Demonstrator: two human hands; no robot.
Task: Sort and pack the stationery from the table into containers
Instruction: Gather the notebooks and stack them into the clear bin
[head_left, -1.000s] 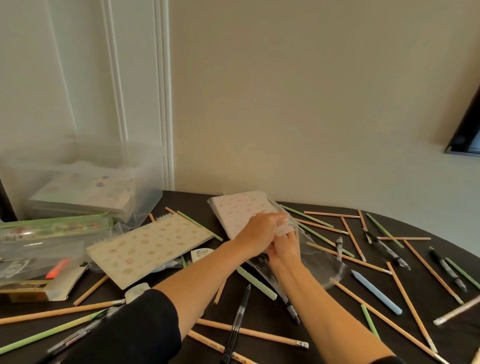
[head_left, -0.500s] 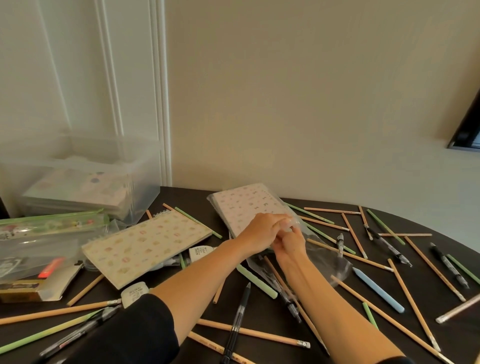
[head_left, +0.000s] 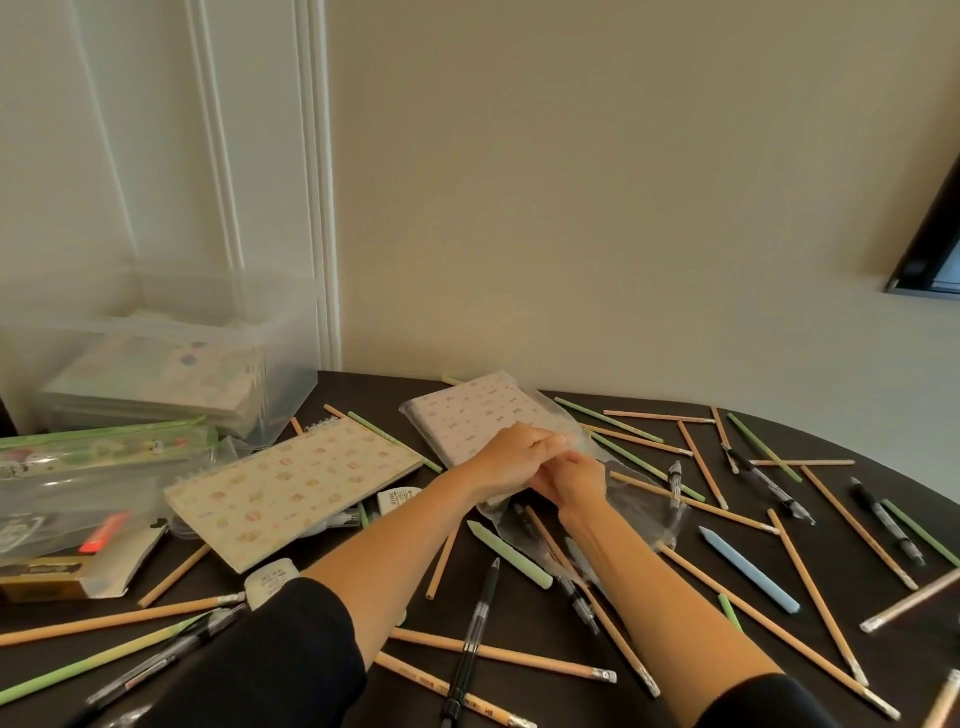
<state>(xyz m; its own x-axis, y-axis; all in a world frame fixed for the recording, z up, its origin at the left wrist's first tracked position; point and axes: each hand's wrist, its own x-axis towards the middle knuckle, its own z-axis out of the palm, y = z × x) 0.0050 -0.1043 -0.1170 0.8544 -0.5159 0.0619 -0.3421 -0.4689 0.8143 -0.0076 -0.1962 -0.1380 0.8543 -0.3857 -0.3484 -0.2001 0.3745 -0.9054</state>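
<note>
Hands meet close together over the middle of the tabletop (head_left: 374, 392), fingertips almost touching. The left hand (head_left: 511, 460) has its fingers curled and pinches the edge of a clear plastic sleeve (head_left: 641, 514). The right hand (head_left: 574, 480), just beside it, pinches the same crinkled edge from the near side. A small patterned notebook (head_left: 467, 415) lies partly inside that sleeve, directly beyond the knuckles and tilted away to the left, its near end hidden under the left hand. The sleeve's loose end trails to the right of the right wrist, over several pencils and a pen.

Left of the forearms lies a spiral notebook (head_left: 296, 499) with a cream patterned cover, a correction tape (head_left: 397, 499) just beside its right edge. Between the forearms are a pale green stick (head_left: 511, 553) and a black pen (head_left: 475, 631). A pale blue stick (head_left: 748, 569) lies to the right among scattered wooden and green pencils. At the far left stand a clear storage box (head_left: 270, 374) holding flat patterned items and a green-edged zip pouch (head_left: 104, 467).

Compared with a second ago, both hands keep the same grip at the same spot, and the notebook has barely shifted.
</note>
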